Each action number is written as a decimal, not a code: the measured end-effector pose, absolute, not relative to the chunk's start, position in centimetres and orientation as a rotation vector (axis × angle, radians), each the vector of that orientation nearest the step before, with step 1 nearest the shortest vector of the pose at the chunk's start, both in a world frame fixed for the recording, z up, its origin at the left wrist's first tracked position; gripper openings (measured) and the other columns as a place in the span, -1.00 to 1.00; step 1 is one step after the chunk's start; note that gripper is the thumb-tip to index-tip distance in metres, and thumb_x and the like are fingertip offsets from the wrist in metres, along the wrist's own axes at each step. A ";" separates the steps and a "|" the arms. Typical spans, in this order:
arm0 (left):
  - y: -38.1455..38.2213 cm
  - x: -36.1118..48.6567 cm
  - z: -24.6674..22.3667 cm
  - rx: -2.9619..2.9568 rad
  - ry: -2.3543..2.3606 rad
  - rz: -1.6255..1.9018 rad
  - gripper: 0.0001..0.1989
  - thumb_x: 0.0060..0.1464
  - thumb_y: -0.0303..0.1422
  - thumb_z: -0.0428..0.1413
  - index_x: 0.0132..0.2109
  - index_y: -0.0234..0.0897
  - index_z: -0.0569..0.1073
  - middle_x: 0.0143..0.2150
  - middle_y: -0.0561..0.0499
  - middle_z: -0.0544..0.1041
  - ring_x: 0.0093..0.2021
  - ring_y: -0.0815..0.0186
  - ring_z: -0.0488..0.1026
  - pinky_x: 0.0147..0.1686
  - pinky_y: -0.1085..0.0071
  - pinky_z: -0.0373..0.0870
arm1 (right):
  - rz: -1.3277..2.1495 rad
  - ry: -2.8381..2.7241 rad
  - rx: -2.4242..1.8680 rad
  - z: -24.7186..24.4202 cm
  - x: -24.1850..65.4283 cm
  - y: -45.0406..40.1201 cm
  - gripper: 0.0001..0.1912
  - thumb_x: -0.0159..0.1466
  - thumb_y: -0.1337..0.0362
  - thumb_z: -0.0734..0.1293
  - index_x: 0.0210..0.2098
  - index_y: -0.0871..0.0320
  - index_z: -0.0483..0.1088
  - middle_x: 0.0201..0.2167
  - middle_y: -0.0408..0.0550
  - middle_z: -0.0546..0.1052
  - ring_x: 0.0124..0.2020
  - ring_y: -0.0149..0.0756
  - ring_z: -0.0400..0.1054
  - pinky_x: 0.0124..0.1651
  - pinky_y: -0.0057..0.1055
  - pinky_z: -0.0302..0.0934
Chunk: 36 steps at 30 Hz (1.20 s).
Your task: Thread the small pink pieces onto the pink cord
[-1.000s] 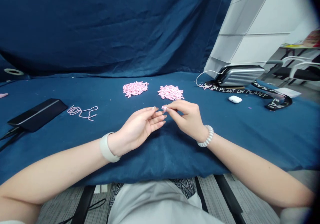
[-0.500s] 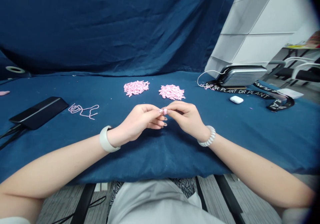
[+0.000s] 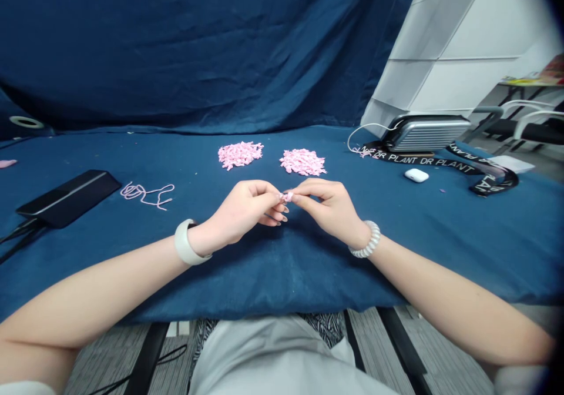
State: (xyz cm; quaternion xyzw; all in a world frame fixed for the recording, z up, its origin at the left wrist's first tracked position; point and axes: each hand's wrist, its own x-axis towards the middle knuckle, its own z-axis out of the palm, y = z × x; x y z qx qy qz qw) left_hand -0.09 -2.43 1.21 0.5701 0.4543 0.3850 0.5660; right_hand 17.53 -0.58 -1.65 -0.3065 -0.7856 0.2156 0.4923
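Note:
My left hand (image 3: 244, 210) and my right hand (image 3: 328, 204) meet above the blue cloth, their fingertips pinching a small pink piece (image 3: 286, 196) from both sides. Its exact shape is hard to make out between the fingers. Just beyond the hands lie two loose heaps of small pink pieces, the left heap (image 3: 240, 155) and the right heap (image 3: 302, 162), neither touched. A thin pink cord (image 3: 145, 194) lies in loose loops to the left of my left hand.
A black phone-like slab (image 3: 68, 198) with cables lies at the left. To the right are a silver ribbed case (image 3: 425, 134), a black "DR PLANT" lanyard (image 3: 423, 161) and a white earbud case (image 3: 416, 175). A blue cloth backdrop (image 3: 176, 48) hangs behind.
Over the last second my left hand closed in from an open pose to pinch the pink piece with my right hand. The piece looks slightly turned between the fingertips.

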 end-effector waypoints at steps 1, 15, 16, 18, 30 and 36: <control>-2.4 -0.1 1.2 1.369 1.071 0.919 -0.86 -0.03 -0.37 0.11 -0.47 -0.36 0.40 -0.48 0.04 0.49 -0.51 0.42 0.47 -0.48 0.51 0.44 | 0.528 -1.902 -0.771 -1.6 17.5 -0.6 -0.87 0.18 0.30 0.33 -0.37 0.17 0.54 -0.39 -0.05 0.57 -0.36 -0.36 0.44 -0.27 -0.41 0.30; -1.7 -0.7 0.9 1.637 1.154 0.983 -0.87 0.02 -0.39 0.04 -0.43 -0.36 0.39 -0.46 0.02 0.50 -0.48 0.43 0.46 -0.50 0.56 0.37 | 0.864 -1.814 -0.966 -1.4 17.6 -0.7 -0.78 0.15 0.19 0.33 -0.44 0.24 0.50 -0.48 -0.05 0.53 -0.45 -0.38 0.34 -0.37 -0.44 0.21; -1.7 -0.7 0.9 1.668 1.154 0.984 -0.87 0.02 -0.36 0.06 -0.40 -0.36 0.39 -0.44 0.02 0.50 -0.46 0.42 0.46 -0.48 0.55 0.38 | 0.887 -1.811 -0.968 -1.4 17.6 -0.7 -0.77 0.15 0.18 0.33 -0.45 0.25 0.49 -0.49 -0.05 0.52 -0.46 -0.39 0.33 -0.37 -0.44 0.20; -1.6 -0.7 0.8 1.727 1.140 0.962 -0.81 0.01 -0.29 0.11 -0.31 -0.36 0.42 -0.40 0.00 0.51 -0.43 0.39 0.46 -0.46 0.53 0.39 | 0.922 -1.809 -0.975 -1.5 17.6 -0.6 -0.75 0.15 0.17 0.32 -0.47 0.25 0.47 -0.52 -0.05 0.50 -0.48 -0.39 0.32 -0.38 -0.44 0.19; -1.3 -0.8 0.2 1.825 1.103 0.947 -0.73 0.04 -0.19 0.10 -0.36 -0.35 0.44 -0.50 0.04 0.44 -0.50 0.42 0.36 -0.57 0.55 0.34 | 1.028 -1.845 -0.897 -1.4 17.3 -0.8 -0.75 0.17 0.16 0.31 -0.44 0.26 0.43 -0.47 -0.05 0.49 -0.44 -0.39 0.31 -0.33 -0.43 0.20; -1.3 -0.8 -0.3 1.864 1.135 0.979 -0.70 0.07 -0.17 0.05 -0.45 -0.33 0.38 -0.53 0.07 0.41 -0.56 0.48 0.30 -0.57 0.56 0.26 | 1.067 -1.867 -0.927 -1.7 17.1 -0.7 -0.69 0.19 0.10 0.27 -0.45 0.25 0.42 -0.48 -0.06 0.48 -0.44 -0.40 0.31 -0.33 -0.44 0.19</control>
